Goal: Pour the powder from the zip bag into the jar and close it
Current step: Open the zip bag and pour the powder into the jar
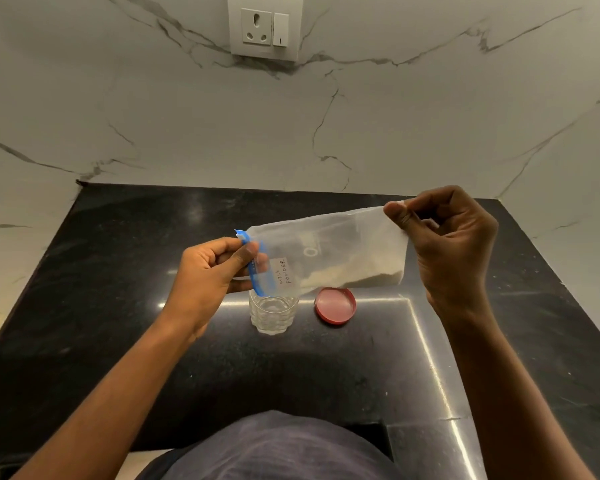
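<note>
You hold the zip bag [329, 251] stretched sideways across the middle of the frame, above the black bench [118, 306]. Your left hand [208, 275] pinches the bag's blue zip edge [253, 268] at centre left, fingers [248, 252] clenched on it. Your right hand [454, 247] grips the bag's opposite end at centre right, thumb and fingers closed on the plastic. The pale powder [357, 271] lies along the bag's lower edge, toward your right hand. A handwritten label [284, 270] shows near the zip end. The clear jar [273, 313] stands open on the bench right below the zip edge. The red lid [335, 305] lies on the bench just beside the jar, toward the right of the frame.
</note>
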`<state>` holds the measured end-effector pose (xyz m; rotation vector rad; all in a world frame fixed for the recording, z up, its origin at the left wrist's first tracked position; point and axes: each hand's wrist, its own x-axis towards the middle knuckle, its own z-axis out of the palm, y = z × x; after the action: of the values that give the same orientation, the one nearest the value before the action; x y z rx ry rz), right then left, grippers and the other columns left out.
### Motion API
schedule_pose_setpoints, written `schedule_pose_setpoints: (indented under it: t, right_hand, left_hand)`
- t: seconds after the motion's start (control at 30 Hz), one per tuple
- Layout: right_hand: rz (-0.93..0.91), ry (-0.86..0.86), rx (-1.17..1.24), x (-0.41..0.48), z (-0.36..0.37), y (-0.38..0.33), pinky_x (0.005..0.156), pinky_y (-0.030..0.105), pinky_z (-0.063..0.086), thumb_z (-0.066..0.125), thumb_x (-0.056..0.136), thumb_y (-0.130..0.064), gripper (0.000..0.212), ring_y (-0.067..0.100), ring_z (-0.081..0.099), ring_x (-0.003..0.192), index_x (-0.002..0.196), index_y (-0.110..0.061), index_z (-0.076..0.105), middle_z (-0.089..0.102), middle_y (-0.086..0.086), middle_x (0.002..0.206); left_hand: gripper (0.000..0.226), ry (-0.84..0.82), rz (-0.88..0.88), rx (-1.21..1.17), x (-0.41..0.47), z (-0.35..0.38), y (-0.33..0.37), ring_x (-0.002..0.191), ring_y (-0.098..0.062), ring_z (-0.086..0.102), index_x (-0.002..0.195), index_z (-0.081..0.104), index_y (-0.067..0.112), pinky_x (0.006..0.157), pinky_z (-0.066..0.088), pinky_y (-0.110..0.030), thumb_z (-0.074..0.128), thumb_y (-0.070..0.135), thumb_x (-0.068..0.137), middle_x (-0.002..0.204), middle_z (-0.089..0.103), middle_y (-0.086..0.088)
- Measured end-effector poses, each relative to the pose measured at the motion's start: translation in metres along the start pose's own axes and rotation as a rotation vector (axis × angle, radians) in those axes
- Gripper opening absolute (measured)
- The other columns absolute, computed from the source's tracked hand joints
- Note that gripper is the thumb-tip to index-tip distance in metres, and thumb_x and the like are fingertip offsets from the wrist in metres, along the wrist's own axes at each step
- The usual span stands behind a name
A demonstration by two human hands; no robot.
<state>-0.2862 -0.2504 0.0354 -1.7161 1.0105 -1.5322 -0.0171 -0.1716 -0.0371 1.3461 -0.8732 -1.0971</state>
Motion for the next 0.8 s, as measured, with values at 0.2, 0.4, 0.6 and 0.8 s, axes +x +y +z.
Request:
schedule_pose_setpoints:
  t: [0.2,0.4,0.6,0.8]
  right_hand:
    - [-0.011,-0.033,-0.058,0.012,-0.002,-0.002,0.073,0.026,0.061,0.083,0.084,-0.006,0.02,0.017,0.069,0.076,0.095,-0.002,0.066,0.069,0.008,0.083]
    - [-0.029,-0.054,-0.111,0.018,-0.002,-0.005,0.072,0.024,0.059,0.084,0.084,-0.009,0.021,0.011,0.068,0.073,0.094,-0.004,0.066,0.069,0.004,0.082]
    - [-0.057,-0.073,-0.143,0.019,-0.004,-0.01,0.072,0.028,0.061,0.084,0.084,-0.01,0.022,0.016,0.068,0.073,0.094,-0.003,0.066,0.069,0.008,0.082]
    - [-0.037,-0.034,-0.098,0.019,-0.002,-0.012,0.071,0.026,0.059,0.085,0.083,-0.009,0.022,0.016,0.067,0.073,0.093,-0.001,0.067,0.069,0.01,0.081]
  left_hand:
    - [0.02,-0.003,-0.003,-0.011,-0.001,-0.001,-0.002,0.096,-0.019,0.08,0.11,0.075,0.016,0.074,0.067,-0.033,0.068,0.023,0.092,0.102,0.082,0.004]
    - [0.014,-0.007,0.014,-0.029,-0.003,0.0,-0.001,0.096,-0.018,0.08,0.105,0.076,0.018,0.073,0.066,-0.031,0.067,0.019,0.094,0.1,0.083,0.003]
    - [0.016,0.001,0.006,-0.052,-0.003,0.0,-0.002,0.096,-0.018,0.08,0.107,0.075,0.017,0.072,0.066,-0.031,0.068,0.019,0.093,0.1,0.083,0.004]
    - [0.014,-0.004,0.016,-0.067,-0.003,0.002,-0.001,0.095,-0.018,0.08,0.107,0.075,0.018,0.072,0.066,-0.03,0.067,0.017,0.095,0.099,0.083,0.002]
